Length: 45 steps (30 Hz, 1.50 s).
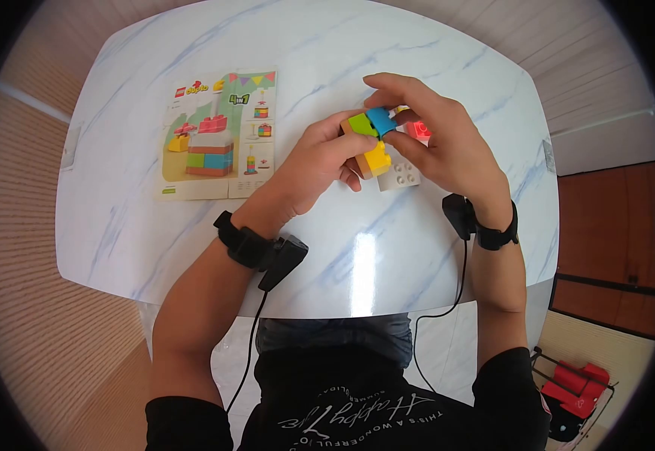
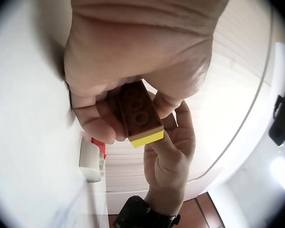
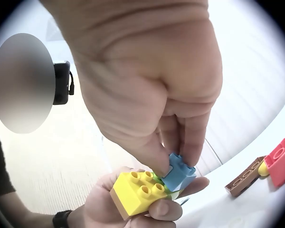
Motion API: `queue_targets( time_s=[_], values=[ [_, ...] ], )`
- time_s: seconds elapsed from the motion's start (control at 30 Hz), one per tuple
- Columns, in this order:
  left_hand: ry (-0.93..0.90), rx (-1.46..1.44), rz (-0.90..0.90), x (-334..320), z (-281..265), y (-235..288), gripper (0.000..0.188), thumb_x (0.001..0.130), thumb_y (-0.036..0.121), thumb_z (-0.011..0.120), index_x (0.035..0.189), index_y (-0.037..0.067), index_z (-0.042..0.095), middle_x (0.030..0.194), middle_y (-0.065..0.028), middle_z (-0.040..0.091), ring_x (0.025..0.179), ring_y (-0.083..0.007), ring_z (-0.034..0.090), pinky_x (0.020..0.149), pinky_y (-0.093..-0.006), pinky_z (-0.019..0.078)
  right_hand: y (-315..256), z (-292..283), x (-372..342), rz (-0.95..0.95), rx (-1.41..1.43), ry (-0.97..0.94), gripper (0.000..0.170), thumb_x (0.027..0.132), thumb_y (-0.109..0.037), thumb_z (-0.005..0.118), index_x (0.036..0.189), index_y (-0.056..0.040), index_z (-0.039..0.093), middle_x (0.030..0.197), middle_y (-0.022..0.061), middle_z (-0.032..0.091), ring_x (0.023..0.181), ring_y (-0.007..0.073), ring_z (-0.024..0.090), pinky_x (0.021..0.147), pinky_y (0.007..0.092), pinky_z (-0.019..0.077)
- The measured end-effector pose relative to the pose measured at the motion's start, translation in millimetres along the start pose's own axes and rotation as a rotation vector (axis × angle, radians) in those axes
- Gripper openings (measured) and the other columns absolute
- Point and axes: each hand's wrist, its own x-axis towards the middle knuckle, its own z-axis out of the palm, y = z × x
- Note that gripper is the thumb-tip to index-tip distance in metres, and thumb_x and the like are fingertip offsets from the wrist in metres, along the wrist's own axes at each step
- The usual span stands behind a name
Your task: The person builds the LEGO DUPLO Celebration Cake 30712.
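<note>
Across the table (image 1: 132,233), booklet (image 1: 218,135) lying outward of the left hand (image 1: 314,165), which grips a brown block (image 2: 139,111) topped by a yellow block (image 3: 138,195) (white block (image 1: 400,177) near the right hand (image 1: 448,139)), and there's that right hand, pinching the blue block (image 3: 178,177) beside a green block (image 1: 361,125)!

Place: a home, by every sign, though which room I cannot tell; my table (image 1: 147,233): glossy white, blue-grey marble veining, rounded sides; on the table, left of its middle, a Lego Duplo leaflet (image 1: 200,143); over and on the table, right of its middle, bright toy bricks (image 1: 375,160); beyond the table's left side, a beige ribbed surface (image 1: 19,165); beyond its right side, reddish-brown wooden panels (image 1: 606,233); below these, a red object (image 1: 579,387) in a black frame; at the table's near edge, my everyday black printed T-shirt (image 1: 357,410).
</note>
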Motion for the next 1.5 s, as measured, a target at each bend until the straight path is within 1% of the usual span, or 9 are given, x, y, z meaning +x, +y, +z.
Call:
queue_targets(
  time_s=[0.3,0.57,0.77,1.0,1.1,1.17,1.37,1.4,1.5],
  values=[
    [0.02,-0.003,0.02,0.4,1.0,-0.8,0.045,0.096,0.026,0.058,0.133,0.002,0.052,0.098,-0.0073,0.063,0.076,-0.0129,0.062,0.061,-0.0266,0.0511,-4.0,0.9,-0.8,0.035,0.088,-0.009,0.058,0.084,0.011,0.065,0.137,-0.0091,0.055,0.117,0.0123,0.068,0.107,0.0267,0.068,0.095,0.0365,0.0563],
    [-0.145,-0.23,0.003,2.0,-7.7,-3.1,0.03,0.105,0.033,0.043,0.125,0.012,0.052,0.103,-0.0016,0.061,0.082,-0.0122,0.057,0.066,-0.0304,0.0455,-12.3,13.6,0.2,-0.005,-0.101,0.098,0.039,0.081,0.007,0.068,0.117,-0.0069,0.066,0.108,0.0104,0.071,0.095,0.0319,0.068,0.08,0.0356,0.0565],
    [-0.101,-0.389,0.02,5.0,-2.4,-12.2,0.033,0.105,0.037,0.046,0.126,0.012,0.051,0.106,-0.0027,0.06,0.086,-0.0131,0.058,0.067,-0.0309,0.0469,2.4,28.2,-0.7,-0.093,-0.014,0.214,0.031,0.083,0.006,0.066,0.111,-0.0055,0.069,0.109,0.0122,0.072,0.091,0.0314,0.069,0.08,0.0342,0.0565],
    [-0.097,-0.484,0.104,8.0,-4.1,-14.7,0.034,0.106,0.038,0.047,0.126,0.011,0.053,0.119,-0.0046,0.061,0.101,-0.0149,0.062,0.081,-0.0338,0.051,-18.5,16.2,1.8,-0.177,-0.083,0.182,0.045,0.079,-0.007,0.076,0.122,-0.0033,0.063,0.124,0.0178,0.065,0.106,0.035,0.065,0.087,0.0377,0.0549],
    [-0.181,-0.487,0.104,8.4,-6.2,-15.4,0.036,0.107,0.038,0.047,0.126,0.008,0.053,0.121,-0.0066,0.062,0.106,-0.0164,0.062,0.087,-0.0362,0.052,-15.2,29.2,-3.3,-0.063,-0.171,0.126,0.065,0.075,-0.007,0.081,0.135,-0.0047,0.056,0.129,0.0177,0.064,0.112,0.0331,0.064,0.095,0.0378,0.0517],
    [-0.086,-0.472,0.045,4.7,3.1,-13.5,0.039,0.107,0.038,0.043,0.13,0.008,0.052,0.123,-0.0068,0.062,0.113,-0.0177,0.061,0.098,-0.038,0.0498,-6.2,37.0,-5.5,0.056,-0.261,0.1,0.074,0.072,-0.014,0.084,0.139,-0.0072,0.05,0.121,0.0178,0.064,0.11,0.0356,0.061,0.085,0.0417,0.0535],
    [-0.071,-0.438,0.08,6.7,-2.2,-11.9,0.039,0.106,0.041,0.048,0.127,0.009,0.055,0.121,-0.0071,0.064,0.11,-0.0216,0.063,0.099,-0.0432,0.0486,-2.7,-8.9,-5.4,0.114,-0.012,-0.062,0.071,0.081,-0.014,0.08,0.144,-0.0079,0.049,0.126,0.0136,0.065,0.112,0.027,0.064,0.086,0.0388,0.0531],
    [-0.08,-0.442,0.079,6.8,-5.5,-10.7,0.039,0.106,0.041,0.048,0.127,0.009,0.055,0.121,-0.0071,0.064,0.11,-0.0216,0.063,0.099,-0.0432,0.0486,7.6,-19.6,-6.6,0.037,-0.015,0.049,0.065,0.086,-0.013,0.075,0.146,-0.0086,0.049,0.13,0.0126,0.065,0.116,0.0244,0.063,0.09,0.0355,0.0527],
    [0.073,-0.413,0.067,9.9,-15.1,-9.3,0.038,0.102,0.044,0.054,0.121,0.011,0.056,0.116,-0.0066,0.065,0.103,-0.0212,0.063,0.095,-0.0447,0.0481,22.0,-38.3,-8.6,0.24,-0.163,0.232,0.045,0.09,-0.012,0.07,0.134,-0.0082,0.061,0.124,0.0138,0.068,0.112,0.0262,0.065,0.092,0.0357,0.052]
  ],
)
